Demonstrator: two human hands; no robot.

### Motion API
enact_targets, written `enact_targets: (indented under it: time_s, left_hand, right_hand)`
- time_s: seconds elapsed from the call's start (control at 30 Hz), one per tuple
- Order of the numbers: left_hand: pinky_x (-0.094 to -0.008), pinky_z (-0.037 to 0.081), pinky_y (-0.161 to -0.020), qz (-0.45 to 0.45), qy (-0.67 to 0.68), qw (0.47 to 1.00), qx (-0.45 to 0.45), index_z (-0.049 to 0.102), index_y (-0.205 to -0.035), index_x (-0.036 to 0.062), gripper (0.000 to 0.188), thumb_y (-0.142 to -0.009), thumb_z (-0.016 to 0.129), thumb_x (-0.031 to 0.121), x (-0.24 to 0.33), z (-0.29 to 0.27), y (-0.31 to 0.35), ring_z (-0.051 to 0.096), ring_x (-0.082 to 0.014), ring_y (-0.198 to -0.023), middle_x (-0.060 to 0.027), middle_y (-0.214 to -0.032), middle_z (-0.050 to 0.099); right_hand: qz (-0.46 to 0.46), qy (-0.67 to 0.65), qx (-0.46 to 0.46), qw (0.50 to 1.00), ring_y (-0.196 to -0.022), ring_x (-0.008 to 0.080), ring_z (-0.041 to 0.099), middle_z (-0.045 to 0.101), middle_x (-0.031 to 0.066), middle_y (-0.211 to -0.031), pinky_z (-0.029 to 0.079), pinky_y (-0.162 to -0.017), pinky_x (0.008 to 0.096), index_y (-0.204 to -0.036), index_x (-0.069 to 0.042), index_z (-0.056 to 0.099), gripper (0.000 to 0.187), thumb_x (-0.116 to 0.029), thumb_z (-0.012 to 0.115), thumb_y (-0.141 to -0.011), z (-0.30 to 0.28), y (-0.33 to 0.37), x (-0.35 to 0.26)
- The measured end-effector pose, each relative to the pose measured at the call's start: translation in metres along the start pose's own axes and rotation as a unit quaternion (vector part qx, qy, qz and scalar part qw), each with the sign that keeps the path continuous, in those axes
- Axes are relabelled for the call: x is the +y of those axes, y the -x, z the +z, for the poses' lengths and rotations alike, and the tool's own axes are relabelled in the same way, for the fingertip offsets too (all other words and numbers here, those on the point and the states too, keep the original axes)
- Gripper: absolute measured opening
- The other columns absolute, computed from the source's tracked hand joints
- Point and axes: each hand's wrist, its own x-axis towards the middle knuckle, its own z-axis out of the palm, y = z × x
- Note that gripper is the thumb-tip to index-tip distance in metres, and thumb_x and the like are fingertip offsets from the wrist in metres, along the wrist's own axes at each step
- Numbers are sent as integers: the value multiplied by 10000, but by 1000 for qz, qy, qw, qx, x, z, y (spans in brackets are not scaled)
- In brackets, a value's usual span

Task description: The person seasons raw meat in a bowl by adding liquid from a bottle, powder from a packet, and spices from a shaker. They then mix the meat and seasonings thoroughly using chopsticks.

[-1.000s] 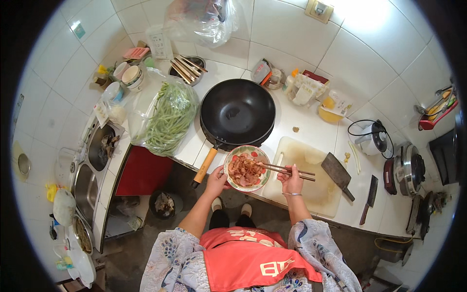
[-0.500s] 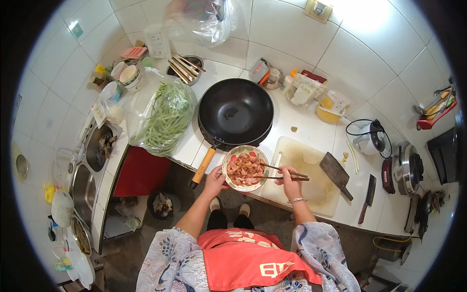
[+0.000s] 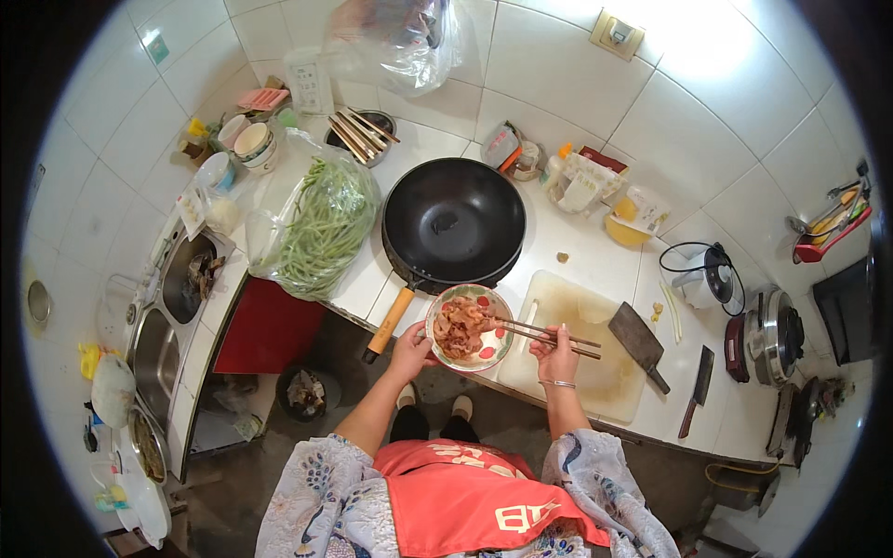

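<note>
A: What does the left hand (image 3: 414,353) have?

B: It grips the near left side of a pale bowl (image 3: 489,351) patterned in red, fingers curled around the rim.

A: And where is that bowl?

B: In front of the black wok (image 3: 454,223), over the front edge of the white-tiled desk (image 3: 572,237), just right of the wok's wooden handle (image 3: 393,316). I can't tell whether its base touches anything.

A: What's inside?

B: Reddish slices that look like meat (image 3: 460,330), heaped toward the left and far side. The near right part of the bowl shows bare, with its red pattern.

A: The right hand (image 3: 555,350)?

B: Closed around a pair of dark chopsticks (image 3: 586,351). They slant to the left, and their tips reach the meat.

A: What lies under that hand?

B: The pale cutting board (image 3: 605,386). A broad cleaver (image 3: 635,333) lies over its right side, with the handle sticking out past the board. Farther right, a narrower knife (image 3: 698,391) rests on the desk.

A: Left of the wok?

B: A clear plastic bag (image 3: 270,246) of long green beans (image 3: 324,223), near the wok's rim.
</note>
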Motion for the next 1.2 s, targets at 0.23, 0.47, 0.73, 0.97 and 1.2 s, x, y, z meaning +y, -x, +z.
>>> enact_targets:
  time_s: [0.23,0.47,0.73,0.97,1.2]
  left_hand:
    - [-258,505,-511,0,-3,1000,-3,369,-1262,76,412,-855,435,56,-2,-2,-1,603,-135,-645,-78,-871,596]
    - [-245,500,-487,-2,-25,1000,8,383,-1250,64,405,-849,435,49,4,1,0,603,-132,-640,-79,-868,595]
    - [-236,494,-486,8,-15,1000,19,389,-1249,59,414,-839,449,45,-5,2,-3,590,-120,-639,-73,-869,592]
    - [-239,504,-505,-3,-15,1000,26,379,-1257,54,436,-831,467,49,1,1,1,594,-121,-654,-70,-876,590]
    - [-228,497,-494,1,-14,1000,17,380,-1263,64,437,-835,461,45,-2,0,-2,595,-118,-652,-69,-877,589]
  right_hand:
    - [-10,-24,-61,998,-552,181,589,589,93,-725,507,-496,283,-902,-21,545,266,-272,456,-903,21,14,3]
    - [-141,371,-128,909,-603,131,591,593,85,-726,481,-535,232,-945,7,568,225,-196,506,-870,22,29,-11]
    - [-87,314,-204,923,-619,131,595,610,97,-889,481,-507,202,-977,-8,569,193,-151,475,-888,43,58,-19]
    - [-225,313,-62,920,-633,157,610,575,100,-775,486,-558,250,-877,16,568,169,-129,484,-889,24,20,27]
    - [-222,305,-59,924,-570,170,608,569,116,-798,505,-516,244,-887,50,547,221,-159,479,-892,37,32,9]
